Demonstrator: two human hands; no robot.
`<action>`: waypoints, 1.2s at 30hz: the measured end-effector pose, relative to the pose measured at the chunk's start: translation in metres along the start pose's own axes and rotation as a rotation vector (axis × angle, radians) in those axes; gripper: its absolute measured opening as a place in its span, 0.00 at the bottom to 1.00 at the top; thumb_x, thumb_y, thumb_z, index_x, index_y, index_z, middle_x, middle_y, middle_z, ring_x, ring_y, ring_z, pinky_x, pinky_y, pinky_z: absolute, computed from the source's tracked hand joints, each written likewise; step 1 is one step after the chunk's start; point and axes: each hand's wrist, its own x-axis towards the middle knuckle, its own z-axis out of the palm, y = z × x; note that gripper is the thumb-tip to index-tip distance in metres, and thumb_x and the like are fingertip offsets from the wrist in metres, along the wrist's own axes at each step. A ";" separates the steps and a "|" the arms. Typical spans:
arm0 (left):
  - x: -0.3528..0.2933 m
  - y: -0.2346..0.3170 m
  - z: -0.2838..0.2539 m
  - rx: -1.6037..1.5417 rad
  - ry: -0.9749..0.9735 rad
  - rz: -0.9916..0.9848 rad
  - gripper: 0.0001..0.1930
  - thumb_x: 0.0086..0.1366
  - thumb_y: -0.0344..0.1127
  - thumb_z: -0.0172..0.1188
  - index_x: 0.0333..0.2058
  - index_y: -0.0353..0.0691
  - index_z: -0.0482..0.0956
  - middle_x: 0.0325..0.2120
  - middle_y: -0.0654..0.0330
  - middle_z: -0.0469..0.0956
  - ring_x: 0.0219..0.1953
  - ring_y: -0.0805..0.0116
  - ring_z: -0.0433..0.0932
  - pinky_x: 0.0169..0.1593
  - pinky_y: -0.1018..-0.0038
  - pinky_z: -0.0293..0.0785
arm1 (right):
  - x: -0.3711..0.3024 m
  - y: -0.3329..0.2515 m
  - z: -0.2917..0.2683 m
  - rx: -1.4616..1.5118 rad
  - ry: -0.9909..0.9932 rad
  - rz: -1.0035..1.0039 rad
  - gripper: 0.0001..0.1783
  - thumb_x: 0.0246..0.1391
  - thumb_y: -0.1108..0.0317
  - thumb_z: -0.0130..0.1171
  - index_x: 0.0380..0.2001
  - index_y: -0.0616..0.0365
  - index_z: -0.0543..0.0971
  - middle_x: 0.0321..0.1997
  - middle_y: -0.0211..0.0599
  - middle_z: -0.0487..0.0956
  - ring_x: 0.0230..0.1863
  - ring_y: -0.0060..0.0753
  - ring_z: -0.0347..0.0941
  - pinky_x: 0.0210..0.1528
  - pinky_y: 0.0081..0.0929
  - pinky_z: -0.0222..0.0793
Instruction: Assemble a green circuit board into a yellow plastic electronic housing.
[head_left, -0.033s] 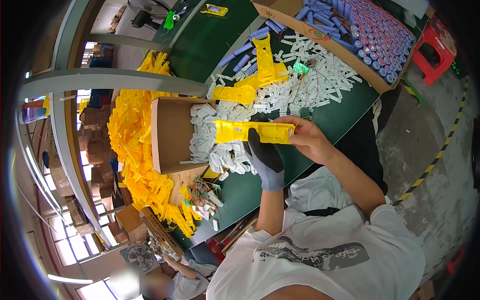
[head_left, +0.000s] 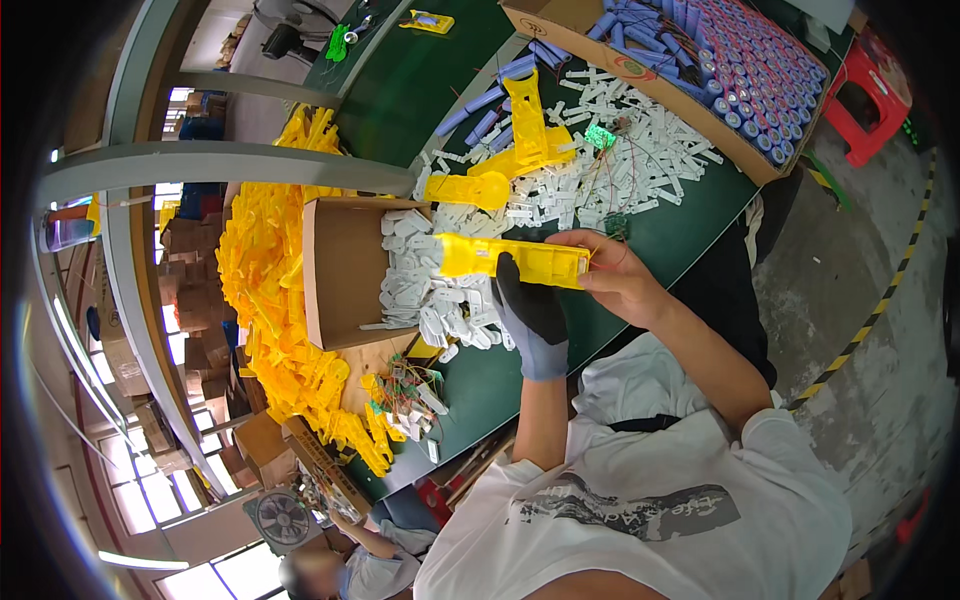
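Both hands hold a yellow plastic shell (head_left: 475, 254), long and narrow with a flared left end, above the green table. My left hand (head_left: 530, 310), in a grey and black glove, grips it from below, thumb across its near side. My bare right hand (head_left: 618, 275) pinches the right end, where a compartment and a thin reddish wire show. Beneath and behind the shell lie many small white plastic pieces (head_left: 450, 310), some spilling from a cardboard box (head_left: 345, 275) tipped on its side. More yellow shells (head_left: 468, 190) rest just beyond, beside white strips (head_left: 640, 140).
A carton (head_left: 745, 160) of blue-purple cylindrical cells stands at the far right. Left lies a large heap of yellow shells (head_left: 265, 270), with wired circuit boards (head_left: 405, 388) nearer. A grey metal frame bar (head_left: 230, 165) crosses the left. Another person (head_left: 375, 570) sits lower left; a red stool (head_left: 870, 105) stands right.
The yellow shell has rolled and tilted slightly in my hands, its left end shifting right and its inner ribs showing less. Both hands keep their hold.
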 end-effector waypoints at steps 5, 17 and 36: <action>0.012 -0.001 -0.006 0.029 0.001 -0.059 0.20 0.71 0.49 0.43 0.49 0.40 0.68 0.44 0.60 0.73 0.48 0.69 0.72 0.55 0.71 0.66 | 0.001 -0.002 -0.001 0.058 -0.058 -0.033 0.31 0.52 0.79 0.56 0.60 0.64 0.63 0.58 0.39 0.71 0.60 0.27 0.66 0.63 0.27 0.60; 0.037 0.019 0.017 -0.171 -0.241 -0.266 0.19 0.68 0.46 0.50 0.46 0.35 0.71 0.40 0.54 0.76 0.44 0.60 0.75 0.53 0.65 0.69 | -0.005 -0.013 0.021 -0.159 0.028 -0.088 0.43 0.46 0.68 0.67 0.63 0.67 0.58 0.63 0.42 0.67 0.62 0.32 0.64 0.65 0.31 0.57; 0.059 0.090 0.059 0.084 -0.175 0.145 0.22 0.68 0.45 0.49 0.56 0.38 0.64 0.34 0.54 0.73 0.37 0.60 0.73 0.48 0.61 0.70 | -0.010 -0.056 0.009 -0.298 0.075 0.069 0.36 0.47 0.77 0.63 0.61 0.58 0.64 0.53 0.46 0.73 0.45 0.28 0.75 0.44 0.25 0.75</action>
